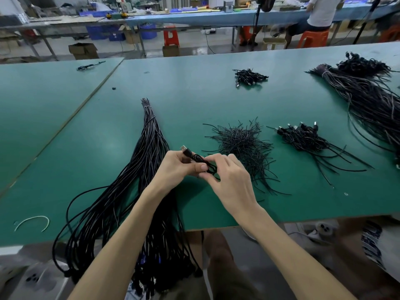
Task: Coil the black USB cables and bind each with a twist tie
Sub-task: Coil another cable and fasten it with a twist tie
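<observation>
While the left hand [175,167] grips the coiled cable [202,162] over the table [194,100], plug end [184,147] up-left, the right hand [231,180] pinches the coil's right end; spare ties [240,144] lie just beyond it.

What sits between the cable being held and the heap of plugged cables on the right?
Only the loose pile of twist ties, lying flat on the table between them. The left hand and right hand hold the coiled cable above the table, so it could probably pass over to the heap.

The left hand [176,167] and right hand [229,179] meet, pinching.
</observation>
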A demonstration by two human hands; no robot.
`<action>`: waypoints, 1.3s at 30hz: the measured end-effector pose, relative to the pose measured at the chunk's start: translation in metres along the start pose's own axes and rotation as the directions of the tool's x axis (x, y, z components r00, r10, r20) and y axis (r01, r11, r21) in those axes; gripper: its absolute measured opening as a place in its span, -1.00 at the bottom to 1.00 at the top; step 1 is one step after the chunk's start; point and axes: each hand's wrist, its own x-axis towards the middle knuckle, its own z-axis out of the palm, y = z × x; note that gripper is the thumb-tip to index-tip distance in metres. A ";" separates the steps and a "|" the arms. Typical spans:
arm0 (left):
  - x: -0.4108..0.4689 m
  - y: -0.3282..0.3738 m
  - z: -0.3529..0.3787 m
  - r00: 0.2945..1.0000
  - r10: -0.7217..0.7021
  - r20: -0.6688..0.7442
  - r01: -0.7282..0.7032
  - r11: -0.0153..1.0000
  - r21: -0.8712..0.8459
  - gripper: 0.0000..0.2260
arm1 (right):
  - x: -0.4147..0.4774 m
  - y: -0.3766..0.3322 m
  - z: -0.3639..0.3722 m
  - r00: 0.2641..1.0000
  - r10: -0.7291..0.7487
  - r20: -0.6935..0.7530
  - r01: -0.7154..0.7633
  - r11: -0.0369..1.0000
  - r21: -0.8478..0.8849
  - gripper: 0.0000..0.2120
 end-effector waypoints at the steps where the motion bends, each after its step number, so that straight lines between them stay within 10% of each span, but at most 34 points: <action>1: 0.000 0.000 0.000 1.000 0.004 0.007 -0.004 1.000 -0.001 -0.88 | 0.001 0.001 0.001 1.000 -0.002 0.000 0.002 1.000 -0.021 -0.66; 15: -0.001 -0.003 0.003 0.995 0.094 -0.014 -0.090 0.977 0.195 -0.89 | 0.000 -0.001 0.000 0.995 0.046 0.093 -0.054 0.994 0.091 -0.84; 25: -0.002 -0.008 0.010 0.954 0.296 0.044 -0.256 0.731 0.633 -0.70 | 0.000 0.006 0.003 0.989 0.130 0.065 -0.140 0.970 0.198 -0.87; 39: -0.006 -0.001 0.007 0.955 0.266 0.128 -0.294 0.822 0.487 -0.81 | 0.006 0.016 0.009 0.943 0.294 0.155 -0.332 0.855 0.398 -0.87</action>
